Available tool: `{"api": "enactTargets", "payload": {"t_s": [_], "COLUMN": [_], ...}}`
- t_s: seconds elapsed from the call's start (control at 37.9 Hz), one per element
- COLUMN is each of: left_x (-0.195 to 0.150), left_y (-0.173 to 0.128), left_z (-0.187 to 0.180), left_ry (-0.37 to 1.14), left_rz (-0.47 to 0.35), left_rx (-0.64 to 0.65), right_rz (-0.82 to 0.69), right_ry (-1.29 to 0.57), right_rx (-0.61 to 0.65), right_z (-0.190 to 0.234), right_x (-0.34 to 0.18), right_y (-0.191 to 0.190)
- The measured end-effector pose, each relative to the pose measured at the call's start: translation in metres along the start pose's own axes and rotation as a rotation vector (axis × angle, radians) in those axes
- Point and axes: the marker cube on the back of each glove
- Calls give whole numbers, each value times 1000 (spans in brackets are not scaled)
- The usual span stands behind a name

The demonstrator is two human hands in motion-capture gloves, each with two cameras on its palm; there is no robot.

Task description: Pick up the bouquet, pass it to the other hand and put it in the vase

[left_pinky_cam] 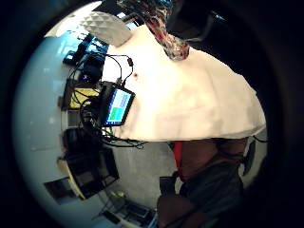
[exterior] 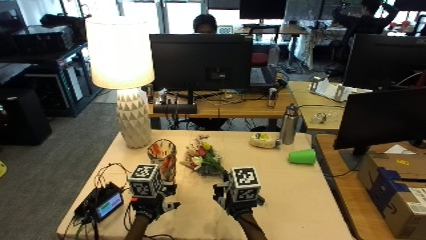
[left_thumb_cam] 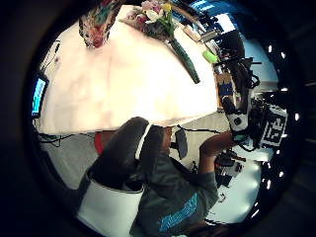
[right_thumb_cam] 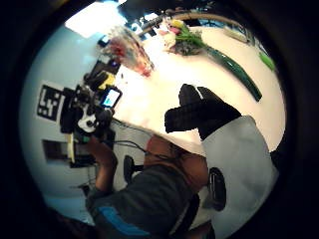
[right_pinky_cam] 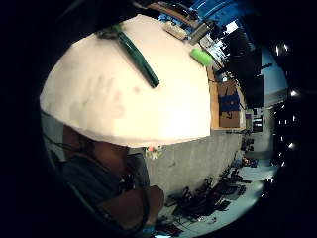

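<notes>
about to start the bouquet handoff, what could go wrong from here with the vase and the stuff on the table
1. The vase stands right beside the bouquet and just ahead of the left hand; a sweeping lift could tip it.
2. The bouquet's long green wrapped stem may swing during the pass and strike the vase.
3. The screen device and its cables lie near the left hand and might snag it.

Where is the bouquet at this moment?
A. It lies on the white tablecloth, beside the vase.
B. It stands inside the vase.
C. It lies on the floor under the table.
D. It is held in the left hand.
A. In the outside view the bouquet lies flat on the tablecloth just beside the vase, and neither the left hand nor the right hand holds it.
</notes>
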Motion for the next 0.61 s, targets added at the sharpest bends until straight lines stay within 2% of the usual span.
{"api": "enactTargets", "payload": {"t_s": [0.24,0.61], "left_x": [0,1], "left_y": [-1,1], "left_z": [1,-6], "left_ry": [5,2], "left_rz": [-4,-9], "left_rx": [-21,13], "right_rz": [0,-17], "right_ry": [-1,7], "right_rx": [-8,7], "right_z": [1,3], "right_x": [0,-2], "right_y": [-1,-5]}}
